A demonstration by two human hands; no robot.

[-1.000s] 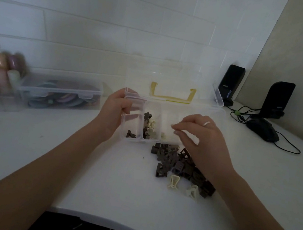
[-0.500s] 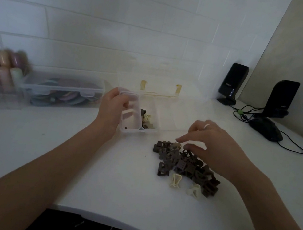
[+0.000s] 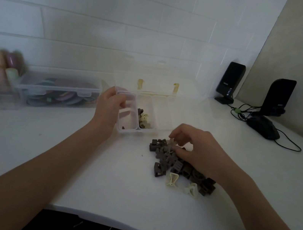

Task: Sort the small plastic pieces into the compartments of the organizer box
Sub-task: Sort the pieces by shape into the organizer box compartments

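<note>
Right grip [image 3: 191,147] has dropped from over the organizer box [image 3: 146,114] onto the pile of pieces [image 3: 178,163] at its 5 o'clock, pinching one; left grip [image 3: 110,106] still clasps the box's wall, so another sorting round begins.

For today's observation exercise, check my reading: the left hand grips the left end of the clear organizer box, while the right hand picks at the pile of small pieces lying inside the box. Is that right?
Not quite. The head view shows the pile of small pieces lying on the white table, in front of the organizer box, not inside it. The rest holds: the left hand grips the box's left end and the right hand picks at the pile.
</note>
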